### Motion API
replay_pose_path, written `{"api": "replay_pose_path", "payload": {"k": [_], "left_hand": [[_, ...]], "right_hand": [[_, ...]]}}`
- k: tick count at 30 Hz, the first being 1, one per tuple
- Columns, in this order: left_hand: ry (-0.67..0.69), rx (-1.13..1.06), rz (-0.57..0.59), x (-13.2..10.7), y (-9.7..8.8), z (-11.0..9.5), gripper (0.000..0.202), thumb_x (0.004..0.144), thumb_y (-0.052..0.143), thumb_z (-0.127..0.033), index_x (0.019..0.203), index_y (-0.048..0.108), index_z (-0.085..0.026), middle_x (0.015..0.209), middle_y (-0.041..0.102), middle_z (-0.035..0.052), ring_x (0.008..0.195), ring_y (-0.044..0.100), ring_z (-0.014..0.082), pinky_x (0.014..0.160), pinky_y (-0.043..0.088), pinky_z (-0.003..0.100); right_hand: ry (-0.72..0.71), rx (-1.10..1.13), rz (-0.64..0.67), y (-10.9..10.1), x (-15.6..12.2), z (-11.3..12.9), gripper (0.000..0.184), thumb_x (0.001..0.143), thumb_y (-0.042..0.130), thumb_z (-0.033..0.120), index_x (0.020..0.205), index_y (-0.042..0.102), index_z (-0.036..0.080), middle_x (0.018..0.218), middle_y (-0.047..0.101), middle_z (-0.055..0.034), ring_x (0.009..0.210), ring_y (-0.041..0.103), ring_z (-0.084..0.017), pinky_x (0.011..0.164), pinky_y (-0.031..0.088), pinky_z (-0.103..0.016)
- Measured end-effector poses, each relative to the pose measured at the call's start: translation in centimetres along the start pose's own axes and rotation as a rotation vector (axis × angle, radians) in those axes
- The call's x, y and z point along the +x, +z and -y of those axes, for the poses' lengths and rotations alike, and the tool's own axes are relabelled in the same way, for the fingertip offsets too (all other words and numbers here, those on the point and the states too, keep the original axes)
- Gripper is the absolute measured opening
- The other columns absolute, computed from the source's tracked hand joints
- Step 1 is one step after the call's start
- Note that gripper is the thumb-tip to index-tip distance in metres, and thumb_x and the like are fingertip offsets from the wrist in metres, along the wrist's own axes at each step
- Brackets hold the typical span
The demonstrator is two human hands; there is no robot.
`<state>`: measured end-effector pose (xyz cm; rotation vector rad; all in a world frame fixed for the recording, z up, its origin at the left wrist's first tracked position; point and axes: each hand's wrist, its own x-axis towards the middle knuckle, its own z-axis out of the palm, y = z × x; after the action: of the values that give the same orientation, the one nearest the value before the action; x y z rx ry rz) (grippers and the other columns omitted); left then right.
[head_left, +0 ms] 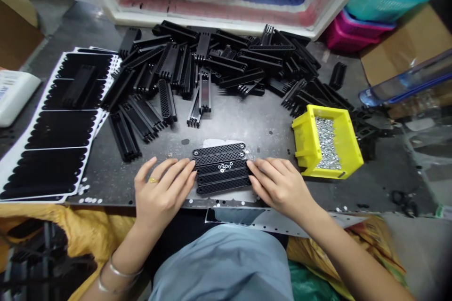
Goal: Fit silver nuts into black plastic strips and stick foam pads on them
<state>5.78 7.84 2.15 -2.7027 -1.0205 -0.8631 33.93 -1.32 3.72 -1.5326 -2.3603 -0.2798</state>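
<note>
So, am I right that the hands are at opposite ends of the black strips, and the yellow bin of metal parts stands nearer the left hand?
No, the head view shows the yellow bin nearer the right hand, not the left hand; the hands are at opposite ends of the black strips.

A magenta bin (348, 36) stands beside brown cardboard (425, 33).
</note>
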Motion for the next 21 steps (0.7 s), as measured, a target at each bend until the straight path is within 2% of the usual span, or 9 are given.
{"api": "replay_pose_path", "payload": {"k": [4, 8, 11, 14, 17, 21], "left_hand": [[0.026, 0.018, 0.058, -0.5, -0.2, 0.2, 0.036, 0.093, 0.074, -0.018, 0.129, 0.070, -0.021, 0.118, 0.080, 0.0034, 0.104, 0.072, 0.0234, 0.112, 0.038, 0.044], [0.031, 0.009, 0.074, -0.6, -0.4, 0.3, 0.033, 0.096, 0.070, -0.018, 0.129, 0.069, -0.024, 0.118, 0.080, 0.0020, 0.104, 0.073, 0.0228, 0.112, 0.038, 0.044], [0.012, -0.099, 0.073, 0.0, -0.1, -0.4, 0.028, 0.097, 0.068, -0.017, 0.125, 0.070, -0.023, 0.119, 0.079, 0.0032, 0.109, 0.072, 0.0227, 0.112, 0.039, 0.045], [0.040, -0.253, 0.151, 1.1, 0.6, -1.6, 0.027, 0.101, 0.063, -0.017, 0.127, 0.068, -0.021, 0.125, 0.077, 0.0036, 0.116, 0.070, 0.0211, 0.114, 0.039, 0.044], [0.088, -0.283, 0.190, 2.0, 1.1, -2.2, 0.025, 0.103, 0.059, -0.017, 0.125, 0.069, -0.022, 0.124, 0.078, 0.0030, 0.114, 0.070, 0.0205, 0.115, 0.040, 0.045], [0.143, -0.243, 0.159, 1.8, 0.6, -1.3, 0.021, 0.101, 0.061, -0.015, 0.118, 0.071, -0.021, 0.118, 0.080, 0.0022, 0.107, 0.073, 0.0205, 0.115, 0.039, 0.046]], "right_hand": [[-0.045, -0.063, 0.032, 0.0, 0.2, 0.8, 0.031, 0.102, 0.057, 0.021, 0.125, 0.069, 0.004, 0.110, 0.077, -0.0150, 0.099, 0.065, -0.025, 0.084, 0.048, -0.039], [-0.138, -0.144, 0.052, -0.6, 0.4, -0.3, 0.031, 0.103, 0.058, 0.023, 0.122, 0.071, 0.003, 0.110, 0.077, -0.0148, 0.101, 0.065, -0.026, 0.087, 0.048, -0.040], [-0.223, -0.140, 0.064, -0.9, 0.5, -1.9, 0.030, 0.105, 0.057, 0.026, 0.125, 0.071, 0.009, 0.115, 0.077, -0.0121, 0.104, 0.064, -0.025, 0.088, 0.047, -0.039], [-0.254, -0.116, 0.082, -0.9, 0.8, -2.7, 0.030, 0.106, 0.056, 0.029, 0.122, 0.072, 0.011, 0.113, 0.077, -0.0118, 0.101, 0.065, -0.024, 0.088, 0.048, -0.039], [-0.218, -0.095, 0.101, -0.9, 1.4, -2.0, 0.031, 0.106, 0.053, 0.030, 0.113, 0.074, 0.008, 0.104, 0.076, -0.0124, 0.092, 0.064, -0.023, 0.082, 0.050, -0.038], [-0.191, -0.114, 0.099, -0.8, 2.0, -0.6, 0.029, 0.106, 0.054, 0.026, 0.103, 0.076, 0.008, 0.098, 0.075, -0.0127, 0.089, 0.063, -0.024, 0.078, 0.049, -0.038]]}}
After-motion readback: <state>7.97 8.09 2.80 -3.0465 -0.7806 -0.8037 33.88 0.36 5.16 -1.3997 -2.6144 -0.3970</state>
